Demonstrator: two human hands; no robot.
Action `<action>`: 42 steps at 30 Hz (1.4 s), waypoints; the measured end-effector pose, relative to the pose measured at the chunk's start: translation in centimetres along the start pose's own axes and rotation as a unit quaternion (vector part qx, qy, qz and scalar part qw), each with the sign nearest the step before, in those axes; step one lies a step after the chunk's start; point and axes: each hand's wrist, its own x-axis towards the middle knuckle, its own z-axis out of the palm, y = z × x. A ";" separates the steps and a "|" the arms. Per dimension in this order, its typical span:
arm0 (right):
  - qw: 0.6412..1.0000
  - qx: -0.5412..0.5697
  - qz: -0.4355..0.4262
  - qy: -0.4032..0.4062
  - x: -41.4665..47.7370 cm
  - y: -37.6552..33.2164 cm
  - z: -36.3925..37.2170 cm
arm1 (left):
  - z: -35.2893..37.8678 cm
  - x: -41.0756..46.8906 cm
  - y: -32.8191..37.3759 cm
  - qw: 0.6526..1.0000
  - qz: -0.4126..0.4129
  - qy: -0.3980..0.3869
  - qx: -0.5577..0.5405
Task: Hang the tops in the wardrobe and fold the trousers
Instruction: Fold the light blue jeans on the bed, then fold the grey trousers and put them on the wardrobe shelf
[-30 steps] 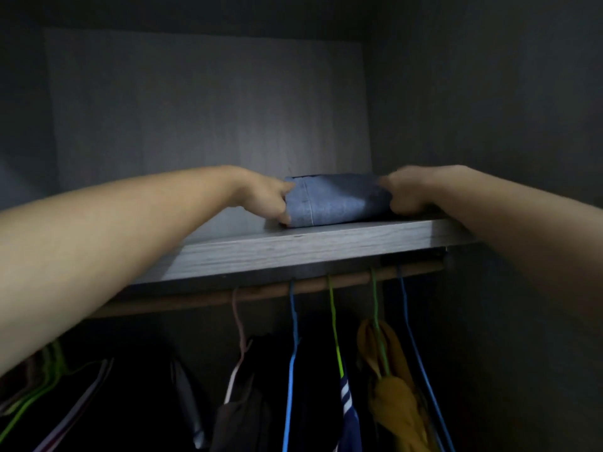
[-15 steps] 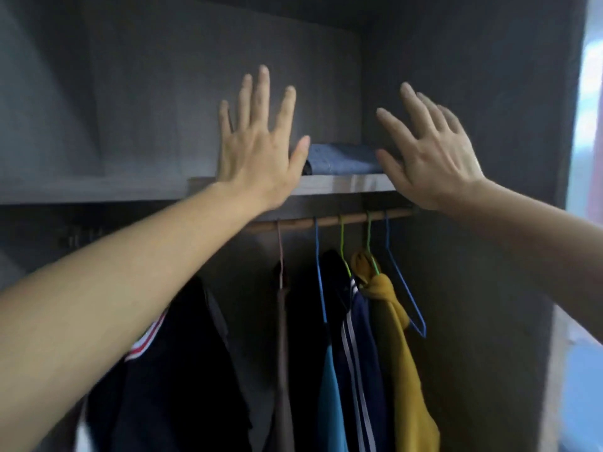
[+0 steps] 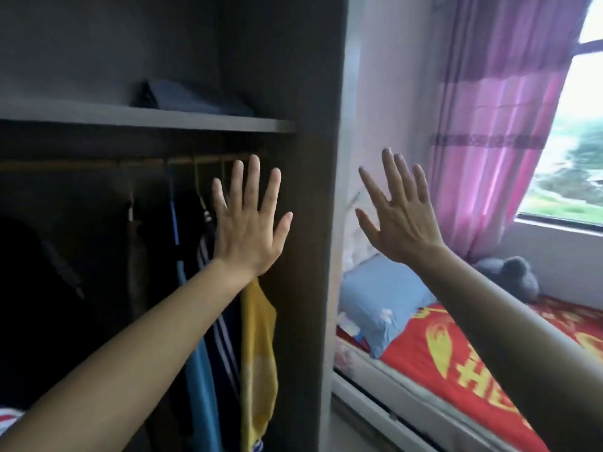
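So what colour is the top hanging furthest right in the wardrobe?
The top is mustard yellow, seen best in the head view.

Seeing a pink curtain (image 3: 489,125) hanging over the left part of a bright window (image 3: 567,141), with blurred greenery showing beyond the glass. Finding a bed (image 3: 375,396) lying below the window, along a pale wall (image 3: 391,76). Noting a red bedspread (image 3: 456,370) with yellow figures covering the mattress and touching a light blue pillow (image 3: 381,298) lying at the end by the wall. Spotting a grey plush toy (image 3: 512,275) sitting on the bedspread in the corner under the sill, just beside the curtain's lower end.
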 end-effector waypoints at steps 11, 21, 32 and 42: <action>0.971 -0.127 0.170 -0.105 -28.5 30.9 -8.6 | 0.8 0.4 39.6 0.967 0.124 0.001 -0.225; 0.917 -0.168 0.299 -0.201 -48.6 46.5 -11.7 | 3.4 -5.8 65.7 0.910 0.280 -0.104 -0.289; 0.861 -0.239 0.328 -0.307 -56.1 62.6 -3.6 | 15.0 -1.5 85.5 0.883 0.292 -0.141 -0.340; 0.807 -0.281 0.386 -0.347 -59.9 77.1 -1.1 | 21.3 4.1 103.7 0.844 0.345 -0.202 -0.358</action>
